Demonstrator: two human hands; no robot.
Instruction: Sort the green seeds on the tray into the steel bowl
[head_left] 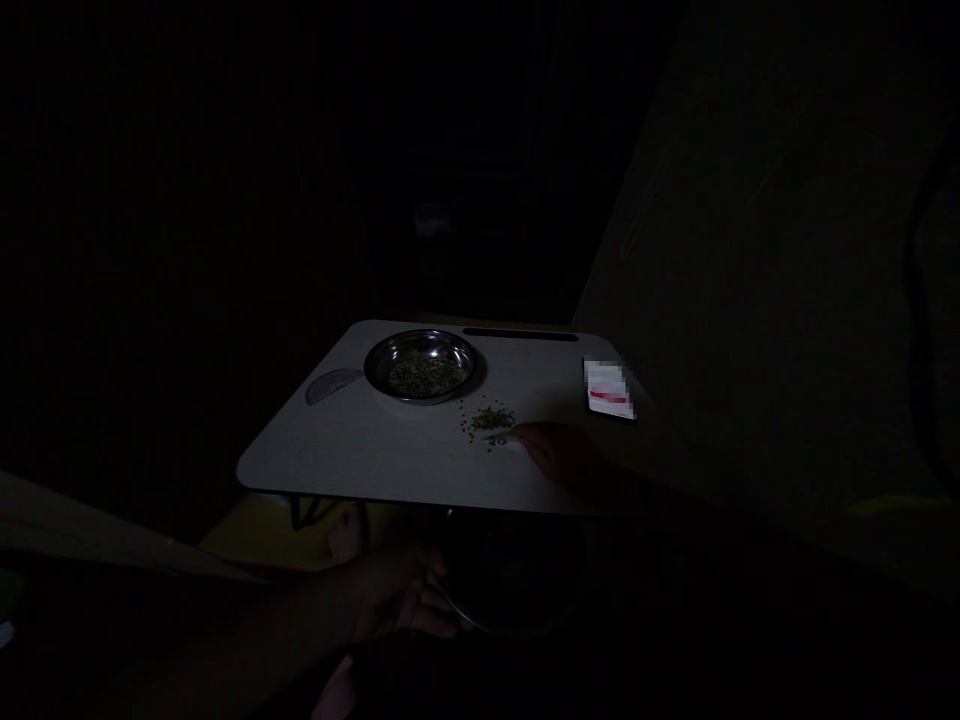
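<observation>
My right hand is closed on a small pale flat piece, perhaps a card or blade; the dark hides its kind. Its edge touches a loose pile of small greenish seeds or grains on the white table. Below the table's front edge, my left hand grips the rim of a dark round bowl or pan, whose inside is too dark to make out. A shiny steel bowl on the table's far left holds more of the same grains.
A protractor lies left of the steel bowl. A lit phone or tablet rests at the table's right edge. Along the back edge runs a dark slot. A folding leg shows under the table. Everything around is very dark.
</observation>
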